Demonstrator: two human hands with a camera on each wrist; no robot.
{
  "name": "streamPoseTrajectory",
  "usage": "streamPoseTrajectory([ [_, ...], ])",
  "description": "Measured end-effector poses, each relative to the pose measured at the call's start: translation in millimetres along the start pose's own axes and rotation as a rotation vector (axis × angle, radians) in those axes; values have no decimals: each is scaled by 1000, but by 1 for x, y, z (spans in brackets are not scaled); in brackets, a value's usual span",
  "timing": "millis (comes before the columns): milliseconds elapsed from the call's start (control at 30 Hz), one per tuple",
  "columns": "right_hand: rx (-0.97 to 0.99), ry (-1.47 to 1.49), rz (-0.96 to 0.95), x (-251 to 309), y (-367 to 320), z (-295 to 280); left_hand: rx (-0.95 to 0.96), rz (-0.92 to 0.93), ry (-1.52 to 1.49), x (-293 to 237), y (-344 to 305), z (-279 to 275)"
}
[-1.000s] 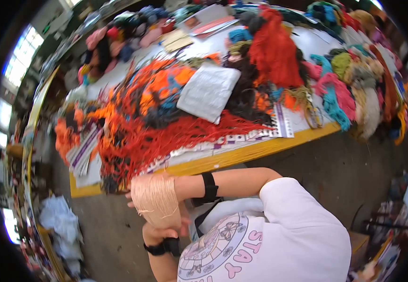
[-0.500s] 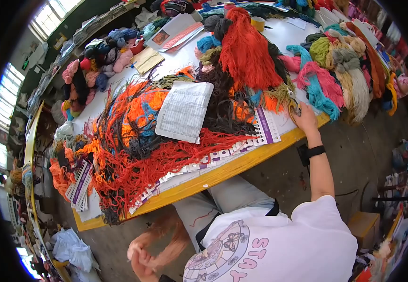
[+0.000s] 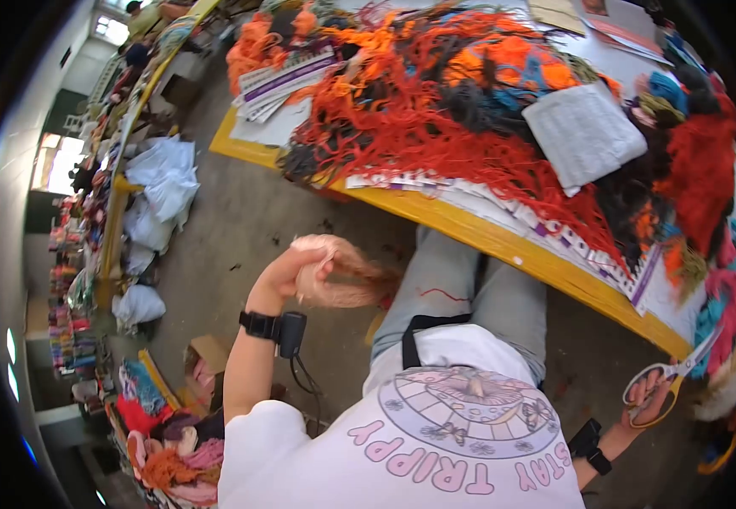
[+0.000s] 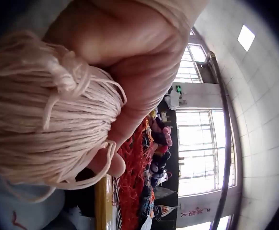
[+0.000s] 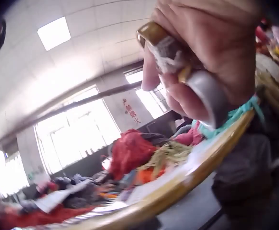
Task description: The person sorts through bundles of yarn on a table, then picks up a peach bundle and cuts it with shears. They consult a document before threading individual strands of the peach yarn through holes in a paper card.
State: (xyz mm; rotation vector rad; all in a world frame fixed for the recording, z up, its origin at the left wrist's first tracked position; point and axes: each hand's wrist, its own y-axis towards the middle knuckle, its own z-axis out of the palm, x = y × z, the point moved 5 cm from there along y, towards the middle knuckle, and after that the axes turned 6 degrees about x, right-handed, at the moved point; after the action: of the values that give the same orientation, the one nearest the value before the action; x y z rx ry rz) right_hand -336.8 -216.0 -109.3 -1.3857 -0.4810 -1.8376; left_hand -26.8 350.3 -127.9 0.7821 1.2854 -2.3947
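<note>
My left hand (image 3: pixel 287 267) grips a hank of pale peach yarn (image 3: pixel 342 276) in front of the table, over the floor to the left of the legs. In the left wrist view the yarn (image 4: pixel 58 124) shows a knotted tie and a few loose loops, with the thumb and palm wrapped against it. At the lower right, my right hand (image 3: pixel 649 394) holds a pair of scissors (image 3: pixel 688 363) by the handles, fingers through the loops and blades toward the upper right. Up close in the right wrist view, the scissors' handle (image 5: pixel 206 93) is wound with whitish wrapping.
A yellow-edged table (image 3: pixel 436 208) carries a heap of red and orange yarn (image 3: pixel 436 127), a folded white paper (image 3: pixel 584 136) and punched cards (image 3: pixel 287 81). Colored hanks hang at its right end. White bags (image 3: pixel 160 182) stand left; a carton (image 3: pixel 207 365) and yarn pile (image 3: pixel 181 450) lie lower left.
My right hand took scissors from the table's right edge and brought them back toward the body. The left hand rose outward with the peach hank. The head view swung to the left.
</note>
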Motion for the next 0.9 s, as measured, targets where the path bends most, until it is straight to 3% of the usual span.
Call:
streamPoseTrajectory([
  [67,100,-195,132,-25,12,61,30,11,32,-16,-2,13],
  [100,418,29,135,-36,16,127,45,26,72,-26,-2,20],
  [200,966,92,601,-88,8,258,99,71,142,-45,-3,43],
  [300,1447,59,972,-157,-11,320,104,120,156,-57,-7,52],
  [500,1557,298,1126,-166,-41,380,28,261,275,-72,-21,79],
  [600,1518,350,1074,-166,-43,392,-72,159,380,-63,-23,79],
  [733,1414,308,1003,-167,-38,400,-66,123,422,-52,-12,77],
  [800,1395,127,883,-158,-38,403,-12,107,429,-46,-3,70],
  [900,1387,19,768,-159,-38,398,-109,156,500,-46,-4,73],
])
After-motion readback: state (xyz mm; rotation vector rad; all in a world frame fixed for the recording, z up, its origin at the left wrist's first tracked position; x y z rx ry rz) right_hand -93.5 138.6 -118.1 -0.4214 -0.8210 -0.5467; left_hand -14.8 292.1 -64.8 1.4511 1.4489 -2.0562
